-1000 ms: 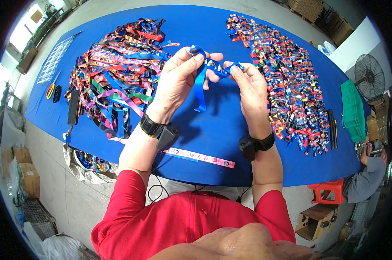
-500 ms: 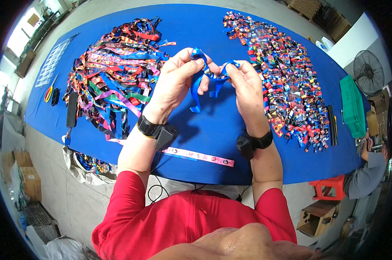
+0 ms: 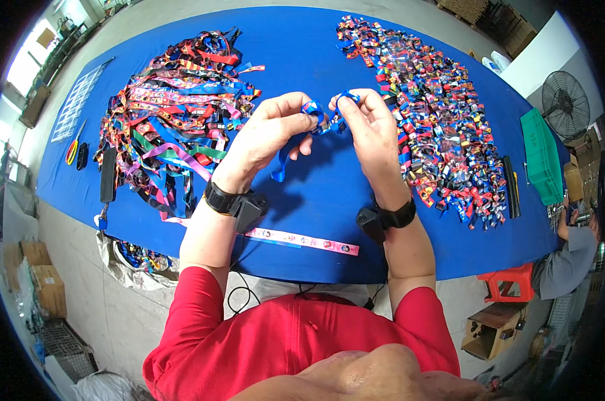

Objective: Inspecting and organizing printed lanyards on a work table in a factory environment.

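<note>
A blue printed ribbon (image 3: pixel 335 123) is looped and bunched between my two hands, above the table. My left hand (image 3: pixel 269 136) pinches it between thumb and fingers, and one tail hangs below that hand. With thumb and forefinger, my right hand (image 3: pixel 371 131) grips a loop at the other side. Whether the ribbon is knotted in the middle cannot be made out. Left of my hands lies a heap of long colourful ribbons (image 3: pixel 175 100). To the right spreads a wide bed of short, bunched-up ribbon pieces (image 3: pixel 442 127). A pink printed ribbon (image 3: pixel 316 242) lies flat near the front edge.
The blue-covered table (image 3: pixel 289 40) carries scissors (image 3: pixel 72 151), a black bar (image 3: pixel 108 175) and a white grid (image 3: pixel 80 100) at left. A green crate (image 3: pixel 541 157) and a fan (image 3: pixel 565 100) stand at right, near a person's sleeve (image 3: pixel 566 267) and a red stool (image 3: pixel 506 286).
Both hands have come slightly lower, still gripping the blue ribbon. Its loops have been drawn closer around the fingers, and the short middle tail no longer shows.
</note>
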A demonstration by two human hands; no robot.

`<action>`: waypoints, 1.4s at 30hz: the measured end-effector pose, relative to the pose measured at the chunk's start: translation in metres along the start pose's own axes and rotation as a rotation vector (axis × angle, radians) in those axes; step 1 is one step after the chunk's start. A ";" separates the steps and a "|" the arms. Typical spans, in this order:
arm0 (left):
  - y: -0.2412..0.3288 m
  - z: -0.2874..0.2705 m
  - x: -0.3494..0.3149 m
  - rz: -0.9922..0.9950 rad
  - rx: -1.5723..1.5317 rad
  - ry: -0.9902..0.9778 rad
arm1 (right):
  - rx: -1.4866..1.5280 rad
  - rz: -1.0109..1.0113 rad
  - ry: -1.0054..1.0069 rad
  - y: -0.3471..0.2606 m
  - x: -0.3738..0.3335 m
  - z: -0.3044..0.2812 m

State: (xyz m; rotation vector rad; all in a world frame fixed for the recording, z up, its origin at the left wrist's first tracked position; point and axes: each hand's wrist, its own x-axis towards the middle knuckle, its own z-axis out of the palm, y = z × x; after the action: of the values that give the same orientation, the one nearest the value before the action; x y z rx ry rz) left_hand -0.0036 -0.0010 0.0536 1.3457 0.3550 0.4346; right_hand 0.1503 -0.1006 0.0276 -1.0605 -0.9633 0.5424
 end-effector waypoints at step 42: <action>-0.002 -0.010 0.002 0.140 -0.265 -0.040 | -0.281 0.156 -0.201 -0.002 -0.001 -0.005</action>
State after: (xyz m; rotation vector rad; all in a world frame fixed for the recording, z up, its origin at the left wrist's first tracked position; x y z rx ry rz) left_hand -0.0060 0.0081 0.0502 1.1225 0.1637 0.5509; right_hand 0.1539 -0.1044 0.0281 -1.3599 -1.1632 0.6644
